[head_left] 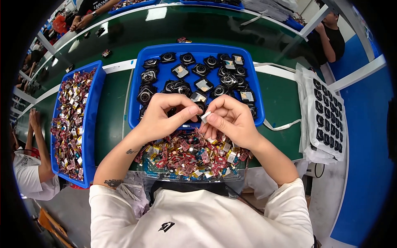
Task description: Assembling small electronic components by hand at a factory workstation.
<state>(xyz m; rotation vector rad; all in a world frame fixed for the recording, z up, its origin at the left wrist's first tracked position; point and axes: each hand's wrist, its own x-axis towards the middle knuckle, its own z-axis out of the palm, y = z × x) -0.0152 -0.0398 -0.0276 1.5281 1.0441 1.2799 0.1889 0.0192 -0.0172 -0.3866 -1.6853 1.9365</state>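
Note:
Over the near edge of a blue tray [134,89], my two hands are close together. My right hand [233,122] pinches a small white flat piece [205,117] between thumb and fingers. My left hand [165,113] is closed, its thumb and forefinger brought together just left of that piece; what lies between them, if anything, is too small to make out. Behind the hands, the tray holds several black watch-like housings [201,69], some showing a round back and others an open inside with a light piece. Just below my hands lies a heap of small red, yellow and silver parts [190,155] in a clear plastic tray [165,175].
On the left stands a long blue bin [99,82] full of similar small parts. A white tray [306,91] with rows of black pieces sits at the right. Beyond is a green conveyor [132,29] with a few loose parts. Other people work along the line.

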